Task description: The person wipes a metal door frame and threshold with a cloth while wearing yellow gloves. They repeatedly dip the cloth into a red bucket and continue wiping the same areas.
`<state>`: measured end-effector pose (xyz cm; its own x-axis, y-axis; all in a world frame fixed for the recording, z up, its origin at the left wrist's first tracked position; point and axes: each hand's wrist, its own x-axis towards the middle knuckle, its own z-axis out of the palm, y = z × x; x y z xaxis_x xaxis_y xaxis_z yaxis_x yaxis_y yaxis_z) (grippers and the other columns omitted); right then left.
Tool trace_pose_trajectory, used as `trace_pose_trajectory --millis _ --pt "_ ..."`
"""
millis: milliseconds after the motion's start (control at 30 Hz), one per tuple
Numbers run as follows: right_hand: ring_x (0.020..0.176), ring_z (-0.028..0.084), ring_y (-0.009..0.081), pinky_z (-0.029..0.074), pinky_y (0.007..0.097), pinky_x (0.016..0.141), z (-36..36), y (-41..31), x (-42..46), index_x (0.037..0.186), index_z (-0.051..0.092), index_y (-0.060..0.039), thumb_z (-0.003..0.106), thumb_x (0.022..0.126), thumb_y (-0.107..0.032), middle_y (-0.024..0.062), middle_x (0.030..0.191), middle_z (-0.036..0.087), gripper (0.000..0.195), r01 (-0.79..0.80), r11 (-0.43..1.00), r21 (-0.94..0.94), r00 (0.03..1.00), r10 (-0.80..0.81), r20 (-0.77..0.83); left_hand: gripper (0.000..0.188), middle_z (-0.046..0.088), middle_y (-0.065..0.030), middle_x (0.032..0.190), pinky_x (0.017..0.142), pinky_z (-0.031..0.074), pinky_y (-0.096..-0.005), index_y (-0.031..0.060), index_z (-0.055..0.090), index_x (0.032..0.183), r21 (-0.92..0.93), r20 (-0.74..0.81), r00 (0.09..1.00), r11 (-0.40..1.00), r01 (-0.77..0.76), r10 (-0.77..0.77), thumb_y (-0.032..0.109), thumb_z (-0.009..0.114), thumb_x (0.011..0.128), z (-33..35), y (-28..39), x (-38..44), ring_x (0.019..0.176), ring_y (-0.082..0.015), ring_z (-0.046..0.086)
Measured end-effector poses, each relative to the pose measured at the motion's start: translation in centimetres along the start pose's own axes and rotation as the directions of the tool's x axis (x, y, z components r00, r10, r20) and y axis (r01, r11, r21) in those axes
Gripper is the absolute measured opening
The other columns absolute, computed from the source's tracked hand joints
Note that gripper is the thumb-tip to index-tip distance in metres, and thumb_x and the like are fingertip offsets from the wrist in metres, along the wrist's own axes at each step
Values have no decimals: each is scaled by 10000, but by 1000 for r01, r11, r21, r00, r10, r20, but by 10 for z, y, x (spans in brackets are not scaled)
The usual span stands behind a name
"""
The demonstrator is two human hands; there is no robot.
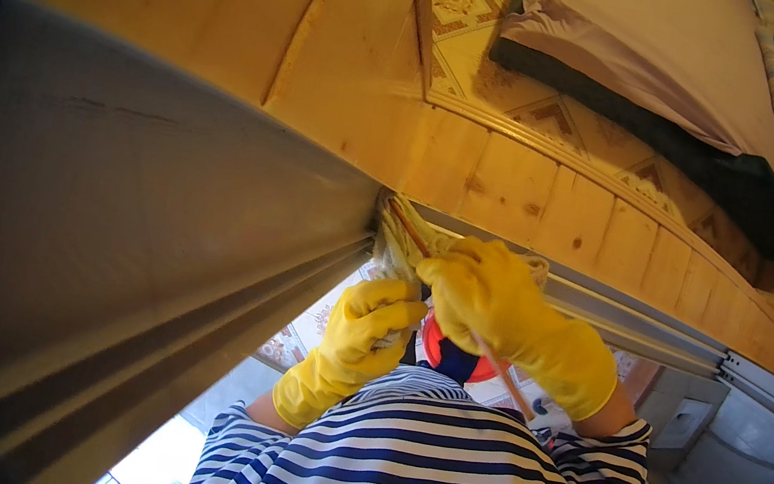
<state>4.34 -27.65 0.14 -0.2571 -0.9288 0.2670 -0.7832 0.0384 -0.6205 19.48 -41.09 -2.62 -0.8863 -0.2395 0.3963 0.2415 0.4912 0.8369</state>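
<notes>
Both my hands wear yellow rubber gloves. My right hand (482, 287) grips a thin wooden stick (409, 227), whose far end presses a damp-looking pale cloth (394, 247) into the corner of the window track (598, 298). The stick's other end comes out below the glove, towards my striped shirt. Just below the corner, my left hand (370, 323) is closed around a bunched part of the cloth. Some cloth also shows behind my right glove. What the stick's tip touches under the cloth is hidden.
A wood-plank sill (511, 178) runs beyond the track. To the left stands a broad, smooth panel (163, 168) with a ridged frame edge. Below my hands is a red round container (481, 369), partly hidden. Past the sill lie a patterned floor (458, 33) and a bed (644, 55).
</notes>
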Motion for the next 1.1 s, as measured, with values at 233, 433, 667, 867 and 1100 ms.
trace_pose_trajectory --millis 233,433,667,867,1100 --pt "791 632 309 491 387 677 -11 -7 -53 1015 606 -36 701 655 -54 115 878 651 372 -86 994 -65 989 78 -127 378 639 -148 1028 646 494 -387 70 673 1021 -18 153 988 1000 15 -13 -42 697 661 7 3 0 785 -342 622" --pt "738 637 264 487 346 650 -37 -20 -70 1024 634 -20 644 744 -59 85 823 662 283 -175 980 98 953 194 -234 369 633 -114 1054 748 479 -359 82 703 1017 6 206 977 998 58 -58 -62 736 679 -11 8 -17 874 -297 607" --pt "676 610 258 488 360 647 -15 -4 -12 1101 609 -47 626 870 -160 37 691 615 257 -162 784 600 979 52 197 376 636 -117 1039 697 475 -355 80 700 994 44 127 992 999 20 -25 -58 718 645 -19 9 -29 812 -287 608" --pt "740 615 249 478 372 658 -19 -18 -29 1026 620 -59 671 812 -115 30 716 613 227 -173 954 245 948 95 302 402 626 -128 1036 661 474 -382 84 698 1023 10 166 986 1000 -8 7 -45 697 642 -11 4 -23 769 -304 604" --pt "938 638 290 508 361 807 -18 7 -81 1113 620 -76 622 882 -157 102 995 664 245 -33 997 -69 998 30 -53 342 628 -132 1060 770 493 -327 73 696 1000 -12 242 970 1000 -13 16 -69 748 693 -9 13 -25 879 -287 618"
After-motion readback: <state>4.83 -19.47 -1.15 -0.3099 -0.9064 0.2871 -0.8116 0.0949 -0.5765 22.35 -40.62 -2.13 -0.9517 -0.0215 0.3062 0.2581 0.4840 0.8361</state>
